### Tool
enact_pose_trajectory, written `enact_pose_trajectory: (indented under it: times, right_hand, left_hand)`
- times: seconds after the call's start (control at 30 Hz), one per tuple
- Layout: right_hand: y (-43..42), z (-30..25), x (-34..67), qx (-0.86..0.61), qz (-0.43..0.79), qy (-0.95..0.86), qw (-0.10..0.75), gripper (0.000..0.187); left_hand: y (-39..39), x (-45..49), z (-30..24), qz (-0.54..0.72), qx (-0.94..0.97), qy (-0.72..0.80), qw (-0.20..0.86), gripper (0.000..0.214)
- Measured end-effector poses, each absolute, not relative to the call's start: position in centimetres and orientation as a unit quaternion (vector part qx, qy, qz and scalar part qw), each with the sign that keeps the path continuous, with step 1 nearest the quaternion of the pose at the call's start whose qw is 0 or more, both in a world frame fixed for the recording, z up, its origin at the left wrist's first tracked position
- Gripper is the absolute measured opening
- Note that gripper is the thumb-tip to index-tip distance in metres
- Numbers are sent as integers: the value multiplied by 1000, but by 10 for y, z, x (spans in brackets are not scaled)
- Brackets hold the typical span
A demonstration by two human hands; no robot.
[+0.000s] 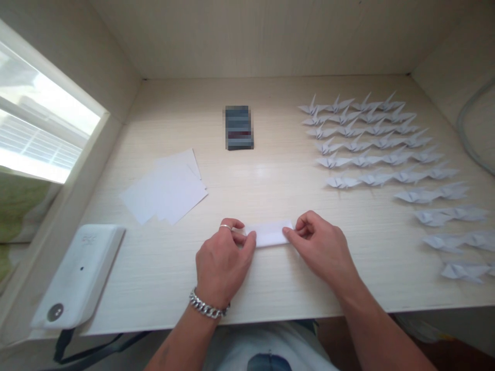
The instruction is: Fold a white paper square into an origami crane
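Observation:
A sheet of white paper (269, 234), folded into a narrow rectangle, lies near the front of the desk between both hands. My left hand (224, 260) pinches its left end, thumb on top and fingers curled at the edge. At the right end, my right hand (319, 245) grips the paper between thumb and curled fingers. A ring and a chain bracelet are on the left hand and wrist. Loose white paper sheets (164, 190) lie fanned out to the left. Rows of folded white paper cranes (361, 161) stand on the right.
A dark, pixelated rectangular object (238, 128) lies toward the back middle. The white box-shaped device (83, 275) with a round button and black strap sits at the front left, beside a window (38, 113). A grey cable (466, 134) hangs at the right wall.

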State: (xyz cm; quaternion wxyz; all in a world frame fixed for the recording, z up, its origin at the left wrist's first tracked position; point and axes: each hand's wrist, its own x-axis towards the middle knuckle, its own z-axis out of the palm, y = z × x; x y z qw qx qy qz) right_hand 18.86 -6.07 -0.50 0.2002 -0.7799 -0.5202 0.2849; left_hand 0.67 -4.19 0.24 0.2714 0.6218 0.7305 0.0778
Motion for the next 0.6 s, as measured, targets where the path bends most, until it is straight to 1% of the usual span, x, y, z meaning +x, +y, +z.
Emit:
enact_pose_trajectory:
  times: [0.6]
  right_hand:
    - [-57, -5, 189, -787, 283, -509, 205, 20]
  left_hand:
    - [-38, 7, 2, 51, 627, 732, 261, 23]
